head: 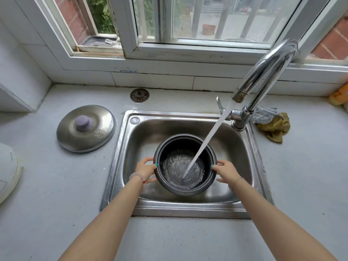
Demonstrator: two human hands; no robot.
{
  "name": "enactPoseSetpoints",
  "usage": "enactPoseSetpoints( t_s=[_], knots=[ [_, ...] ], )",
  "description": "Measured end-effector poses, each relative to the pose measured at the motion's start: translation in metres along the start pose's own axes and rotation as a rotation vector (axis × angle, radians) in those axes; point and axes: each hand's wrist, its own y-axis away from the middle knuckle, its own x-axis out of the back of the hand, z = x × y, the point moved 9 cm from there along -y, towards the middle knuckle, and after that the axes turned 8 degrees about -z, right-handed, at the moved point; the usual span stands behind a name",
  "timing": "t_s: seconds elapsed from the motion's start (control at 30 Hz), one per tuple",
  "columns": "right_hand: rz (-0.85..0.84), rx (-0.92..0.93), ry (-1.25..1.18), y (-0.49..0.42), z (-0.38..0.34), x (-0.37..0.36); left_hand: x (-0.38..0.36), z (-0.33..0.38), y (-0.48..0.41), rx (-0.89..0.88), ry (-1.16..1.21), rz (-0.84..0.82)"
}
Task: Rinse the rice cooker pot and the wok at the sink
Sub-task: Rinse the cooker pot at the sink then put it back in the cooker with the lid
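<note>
The black rice cooker pot [175,146] stands in the steel sink [235,147], a little towards me. Water runs from the chrome faucet [263,72] in a slanted stream into the pot, where a shallow pool ripples. My left hand [145,170] grips the pot's left rim, thumb hooked over the edge. My right hand [226,172] grips the right rim the same way. No wok is in view.
A steel lid with a grey knob [85,128] lies on the counter left of the sink. A sink strainer [139,95] lies behind it by the wall. A yellow-brown cloth and mesh scrubber [273,123] sit right of the faucet. A white appliance [8,170] is at the left edge.
</note>
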Motion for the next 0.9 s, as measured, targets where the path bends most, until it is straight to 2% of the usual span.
enactPoseSetpoints(
  t_s=[0.27, 0.43, 0.9],
  knots=[
    [0.039, 0.024, -0.195, 0.0035, 0.0053, -0.0087, -0.0017, 0.0047, -0.0015, 0.004, -0.028, 0.017],
    [-0.005, 0.001, -0.182, 0.0030, 0.0093, -0.0085, -0.0020, 0.0045, -0.0003, 0.008, -0.019, 0.024],
    [0.036, 0.019, -0.170, 0.0045, 0.0098, -0.0076, -0.0028, -0.0002, -0.0016, -0.006, -0.004, 0.067]
  ],
)
